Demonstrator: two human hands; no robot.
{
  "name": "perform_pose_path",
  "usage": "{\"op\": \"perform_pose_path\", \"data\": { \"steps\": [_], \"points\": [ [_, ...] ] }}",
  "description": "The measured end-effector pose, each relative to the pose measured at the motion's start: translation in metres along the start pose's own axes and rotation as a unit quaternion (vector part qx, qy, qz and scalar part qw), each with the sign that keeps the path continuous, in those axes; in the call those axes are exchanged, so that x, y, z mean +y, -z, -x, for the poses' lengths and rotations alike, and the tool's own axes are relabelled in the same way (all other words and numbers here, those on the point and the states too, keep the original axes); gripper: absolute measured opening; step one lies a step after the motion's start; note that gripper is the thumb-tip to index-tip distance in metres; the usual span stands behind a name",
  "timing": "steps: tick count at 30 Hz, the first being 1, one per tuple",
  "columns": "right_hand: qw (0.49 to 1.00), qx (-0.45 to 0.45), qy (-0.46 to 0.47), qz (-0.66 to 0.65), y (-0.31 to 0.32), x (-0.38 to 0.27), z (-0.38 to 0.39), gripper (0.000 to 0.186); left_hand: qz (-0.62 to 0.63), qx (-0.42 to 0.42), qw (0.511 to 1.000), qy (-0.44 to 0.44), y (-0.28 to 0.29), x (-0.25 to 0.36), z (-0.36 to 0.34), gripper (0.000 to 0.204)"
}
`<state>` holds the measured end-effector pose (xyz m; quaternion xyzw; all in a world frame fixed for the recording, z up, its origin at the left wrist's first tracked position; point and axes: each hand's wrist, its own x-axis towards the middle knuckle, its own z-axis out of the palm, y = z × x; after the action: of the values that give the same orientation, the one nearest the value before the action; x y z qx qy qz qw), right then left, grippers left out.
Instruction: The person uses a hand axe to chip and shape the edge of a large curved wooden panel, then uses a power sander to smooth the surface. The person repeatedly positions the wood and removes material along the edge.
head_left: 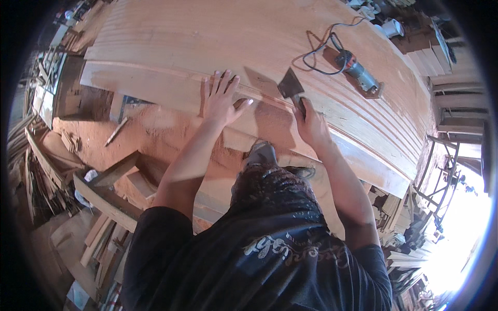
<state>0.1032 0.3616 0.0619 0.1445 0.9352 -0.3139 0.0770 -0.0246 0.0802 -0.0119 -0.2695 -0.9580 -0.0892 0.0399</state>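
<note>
My left hand (222,101) lies flat with fingers spread on the near edge of a wide wooden panel (166,39). In my right hand (314,127) is a putty knife (291,84), gripped by its handle. Its dark, flared blade points away from me, over the panel's grooved edge strip. From this view I cannot tell whether the blade touches the wood. Long parallel strips (363,116) run along the panel's near right side.
A corded trim router (358,72) lies on the panel at the far right, its dark cable looped beside it. Sawdust covers the floor (148,124). Wooden frame pieces (106,202) and offcuts lie at left; a metal frame (441,173) stands at right.
</note>
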Motion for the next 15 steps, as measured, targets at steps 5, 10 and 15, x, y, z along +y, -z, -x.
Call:
{"op": "perform_pose_path", "data": {
  "steps": [5, 10, 15],
  "points": [
    [0.999, 0.018, 0.029, -0.026, -0.003, -0.060, -0.041, 0.045, 0.045, 0.036, 0.998, -0.005, -0.004, -0.006, 0.002, 0.084],
    [0.996, 0.013, 0.076, 0.054, -0.030, -0.049, -0.049, 0.044, 0.037, 0.024, 0.999, -0.002, -0.003, -0.004, 0.000, 0.085],
    [0.999, 0.018, 0.048, 0.013, -0.025, -0.055, -0.057, 0.046, 0.060, 0.035, 0.998, 0.000, -0.003, -0.005, -0.001, 0.084]
  ]
}}
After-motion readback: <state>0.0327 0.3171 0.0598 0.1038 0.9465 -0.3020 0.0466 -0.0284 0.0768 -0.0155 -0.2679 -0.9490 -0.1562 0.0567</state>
